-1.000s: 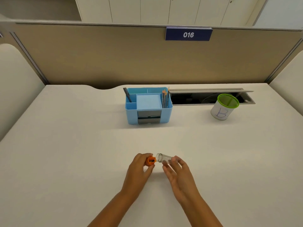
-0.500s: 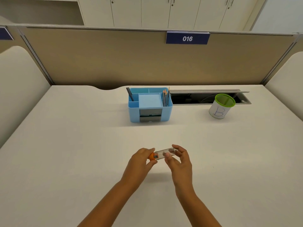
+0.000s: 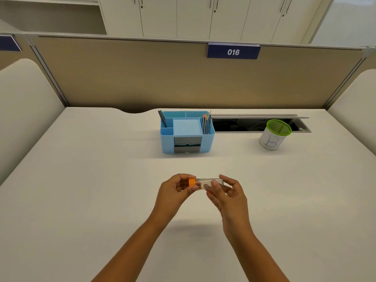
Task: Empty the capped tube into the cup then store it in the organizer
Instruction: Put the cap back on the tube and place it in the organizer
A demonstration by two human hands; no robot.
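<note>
A clear tube (image 3: 206,182) with an orange cap (image 3: 191,182) lies level in the air above the desk, held from both ends. My left hand (image 3: 176,190) pinches the cap end, and my right hand (image 3: 227,192) grips the tube's clear body. Something small and dark shows inside the tube. The white cup (image 3: 273,135) with a green rim and a "B" on it stands at the back right. The blue organizer (image 3: 209,137) stands at the back centre, holding a pen and several pencils.
An open cable slot (image 3: 244,125) runs along the desk's back edge behind the cup. A tan partition (image 3: 183,78) closes off the rear, with padded dividers on both sides. White desk surface (image 3: 81,180) spreads around the hands.
The cap, which was apart from the tube in my left hand, now sits on the tube's end. Both hands have lifted the tube and turned it level.
</note>
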